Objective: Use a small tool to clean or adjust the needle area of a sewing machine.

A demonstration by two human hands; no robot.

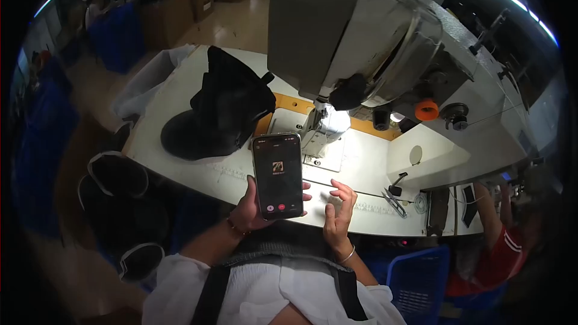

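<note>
A smartphone [277, 174] is upright in my left hand [251, 207], whose thumb lies along one side and fingertips wrap the other. Its dark screen shows a small square picture and a row of round buttons, one of them red. Just right of the phone, my right hand [341, 210] hovers over the table's front edge with its thumb and fingers apart, holding nothing. Beyond the phone stands a sewing machine [373, 42], its needle area lit. Black caps [220, 114] lie piled on the white table [180, 72] left of the machine.
Thread snips [394, 203] lie on the table to the right. More black pieces with pale edging [120, 216] hang at the lower left. A blue plastic basket [418, 277] stands at the lower right, near a co-worker's red sleeve [503, 259]. Cardboard boxes [174, 15] stand farther back.
</note>
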